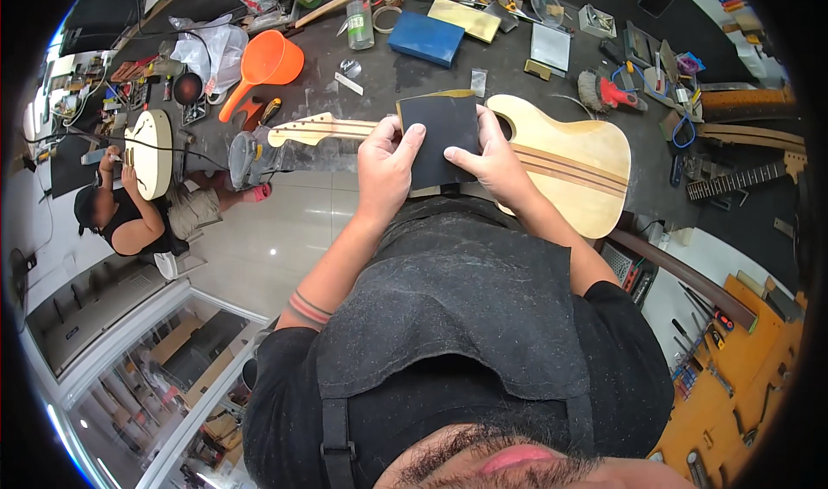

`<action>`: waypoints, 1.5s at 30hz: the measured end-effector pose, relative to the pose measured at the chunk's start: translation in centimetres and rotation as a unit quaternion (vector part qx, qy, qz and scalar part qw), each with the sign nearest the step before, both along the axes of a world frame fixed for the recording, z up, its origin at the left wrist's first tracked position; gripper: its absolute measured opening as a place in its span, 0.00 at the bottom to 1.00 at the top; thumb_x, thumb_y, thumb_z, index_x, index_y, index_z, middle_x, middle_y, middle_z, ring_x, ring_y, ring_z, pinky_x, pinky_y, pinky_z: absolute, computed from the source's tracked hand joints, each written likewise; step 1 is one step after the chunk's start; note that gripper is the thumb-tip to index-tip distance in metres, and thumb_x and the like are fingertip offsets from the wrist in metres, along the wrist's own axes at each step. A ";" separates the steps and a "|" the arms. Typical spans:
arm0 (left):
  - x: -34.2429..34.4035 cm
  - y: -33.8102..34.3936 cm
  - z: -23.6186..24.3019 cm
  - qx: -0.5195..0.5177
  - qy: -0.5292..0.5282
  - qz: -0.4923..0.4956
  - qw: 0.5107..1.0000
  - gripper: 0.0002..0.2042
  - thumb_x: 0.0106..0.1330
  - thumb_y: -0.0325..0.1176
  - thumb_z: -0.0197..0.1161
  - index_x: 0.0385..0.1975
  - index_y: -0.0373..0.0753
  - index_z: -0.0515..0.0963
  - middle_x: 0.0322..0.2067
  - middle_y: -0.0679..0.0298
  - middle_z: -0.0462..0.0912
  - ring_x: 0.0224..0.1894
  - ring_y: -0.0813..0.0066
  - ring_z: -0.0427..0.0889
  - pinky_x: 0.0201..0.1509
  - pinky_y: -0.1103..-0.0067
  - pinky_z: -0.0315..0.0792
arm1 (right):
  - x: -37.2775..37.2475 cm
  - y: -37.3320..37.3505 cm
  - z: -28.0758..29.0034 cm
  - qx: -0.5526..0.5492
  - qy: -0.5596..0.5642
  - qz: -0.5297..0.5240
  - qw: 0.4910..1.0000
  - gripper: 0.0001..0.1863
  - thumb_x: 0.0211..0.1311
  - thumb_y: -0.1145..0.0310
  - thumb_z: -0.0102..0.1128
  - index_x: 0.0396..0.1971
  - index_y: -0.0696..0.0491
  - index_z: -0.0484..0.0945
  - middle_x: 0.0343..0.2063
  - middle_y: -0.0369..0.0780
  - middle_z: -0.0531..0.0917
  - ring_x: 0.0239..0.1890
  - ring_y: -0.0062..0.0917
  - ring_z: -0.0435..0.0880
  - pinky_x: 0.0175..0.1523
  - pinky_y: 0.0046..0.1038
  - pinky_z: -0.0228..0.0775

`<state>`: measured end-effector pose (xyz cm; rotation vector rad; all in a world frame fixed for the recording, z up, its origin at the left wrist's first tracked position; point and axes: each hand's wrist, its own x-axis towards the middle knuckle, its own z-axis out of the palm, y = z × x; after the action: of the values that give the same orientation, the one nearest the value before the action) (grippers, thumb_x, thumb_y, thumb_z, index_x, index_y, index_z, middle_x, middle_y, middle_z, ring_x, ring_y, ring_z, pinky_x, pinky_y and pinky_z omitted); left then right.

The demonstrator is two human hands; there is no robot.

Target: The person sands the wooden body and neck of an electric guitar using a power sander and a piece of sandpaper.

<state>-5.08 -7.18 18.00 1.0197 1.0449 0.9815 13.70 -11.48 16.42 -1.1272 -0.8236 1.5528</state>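
Between my two hands is a dark grey sheet of sandpaper [440, 148], held upright in front of my apron, with a yellowish edge showing along its top. My left hand [386, 163] grips its left side, thumb lying on the dark face. On the opposite side my right hand [502, 163] holds it the same way, fingers hidden behind. Just beyond the sheet lies a pale wooden electric guitar [582, 178] with brown stripes down its body. Its neck and headstock [302, 129] point left, and the sandpaper hides part of the neck.
On the dark workbench [319, 66] stand an orange dipper [269, 59], a clear bottle [360, 25], a blue block [426, 39] and a yellow block [464, 18]. A red-handled brush [612, 92] lies at right. At far left a co-worker [129, 213] handles a cream guitar body [150, 154].
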 end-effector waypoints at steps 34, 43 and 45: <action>-1.9 0.6 0.6 -0.104 0.005 -0.006 0.995 0.05 0.75 0.28 0.69 0.36 0.35 0.84 0.33 0.67 0.87 0.31 0.84 0.83 0.36 0.83 0.77 | 1.1 2.2 0.5 -0.088 0.028 -0.092 0.991 0.11 0.75 0.63 0.71 0.38 0.55 0.87 0.33 0.31 0.86 0.37 0.13 0.80 0.47 0.19 0.72; -1.8 0.0 -0.4 -0.096 -0.001 0.021 0.995 0.08 0.73 0.28 0.71 0.30 0.39 0.82 0.30 0.70 0.84 0.30 0.86 0.79 0.35 0.85 0.72 | 1.3 2.8 0.0 -0.053 0.030 -0.088 0.994 0.10 0.76 0.63 0.69 0.37 0.54 0.85 0.32 0.30 0.85 0.37 0.13 0.79 0.48 0.20 0.71; -1.7 0.1 0.0 -0.098 0.004 0.020 0.995 0.08 0.73 0.28 0.71 0.29 0.40 0.81 0.29 0.71 0.84 0.29 0.87 0.78 0.34 0.86 0.70 | 1.6 3.2 0.4 -0.048 0.033 -0.090 0.994 0.10 0.76 0.63 0.69 0.38 0.54 0.85 0.33 0.30 0.85 0.38 0.13 0.79 0.48 0.20 0.72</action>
<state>-6.79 -7.11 17.97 0.8451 1.1490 0.8883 15.29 -8.26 16.77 -1.1790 -0.5914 1.4819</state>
